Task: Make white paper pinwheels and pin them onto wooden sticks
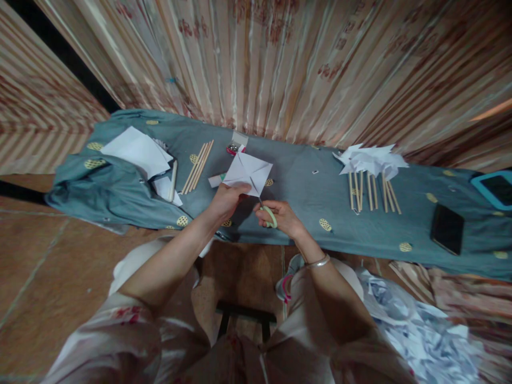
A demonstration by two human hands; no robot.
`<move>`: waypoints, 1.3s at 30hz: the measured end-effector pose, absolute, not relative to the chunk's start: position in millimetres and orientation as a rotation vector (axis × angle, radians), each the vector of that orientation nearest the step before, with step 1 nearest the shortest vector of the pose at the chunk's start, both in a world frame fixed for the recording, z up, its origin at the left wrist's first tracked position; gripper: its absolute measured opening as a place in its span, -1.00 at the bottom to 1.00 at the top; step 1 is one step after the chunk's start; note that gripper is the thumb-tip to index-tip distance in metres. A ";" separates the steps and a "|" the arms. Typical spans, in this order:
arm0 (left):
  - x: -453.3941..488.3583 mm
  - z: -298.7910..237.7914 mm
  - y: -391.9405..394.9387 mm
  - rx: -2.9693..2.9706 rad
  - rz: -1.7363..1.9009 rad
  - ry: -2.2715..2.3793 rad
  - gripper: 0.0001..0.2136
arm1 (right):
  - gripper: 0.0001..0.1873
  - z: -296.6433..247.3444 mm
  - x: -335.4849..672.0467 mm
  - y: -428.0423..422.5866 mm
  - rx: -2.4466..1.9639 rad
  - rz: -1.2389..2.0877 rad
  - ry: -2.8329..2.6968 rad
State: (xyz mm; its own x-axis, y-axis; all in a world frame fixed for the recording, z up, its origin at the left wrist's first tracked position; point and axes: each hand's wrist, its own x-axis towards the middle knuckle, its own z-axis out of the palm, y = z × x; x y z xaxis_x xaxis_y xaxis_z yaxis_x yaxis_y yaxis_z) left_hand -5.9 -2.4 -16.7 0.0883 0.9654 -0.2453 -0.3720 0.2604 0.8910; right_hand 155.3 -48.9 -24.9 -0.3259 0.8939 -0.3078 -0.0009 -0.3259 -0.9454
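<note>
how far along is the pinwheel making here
Done: a batch of finished paper pinwheels on sticks lies at the right of the cloth. In hand: the left hand holds a creased white paper square while the right hand cuts into it with green-handled scissors. Left, likely: spare sticks and blank sheets wait unused.
</note>
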 end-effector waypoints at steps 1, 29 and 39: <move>-5.9 -16.6 -2.5 0.753 1.152 1.003 -0.80 | -0.49 -24.8 155.2 -48.8 -1.231 1.727 -1.229; -4.5 -10.5 -2.5 0.711 1.173 1.001 -0.78 | -0.51 -34.6 153.2 -48.2 -1.240 1.700 -1.212; -9.8 -10.7 4.1 0.637 1.192 1.035 -0.74 | -0.49 -41.1 170.6 -58.8 -1.377 1.568 -1.403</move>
State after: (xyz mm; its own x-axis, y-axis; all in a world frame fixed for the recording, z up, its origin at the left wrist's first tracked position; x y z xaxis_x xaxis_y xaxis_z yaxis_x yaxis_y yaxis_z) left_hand -9.8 4.1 -10.7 0.0270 0.9514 -0.3068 -0.4368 0.2873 0.8524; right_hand 170.6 -58.8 -41.1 -0.2671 0.9187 -0.2909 0.1870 -0.2467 -0.9509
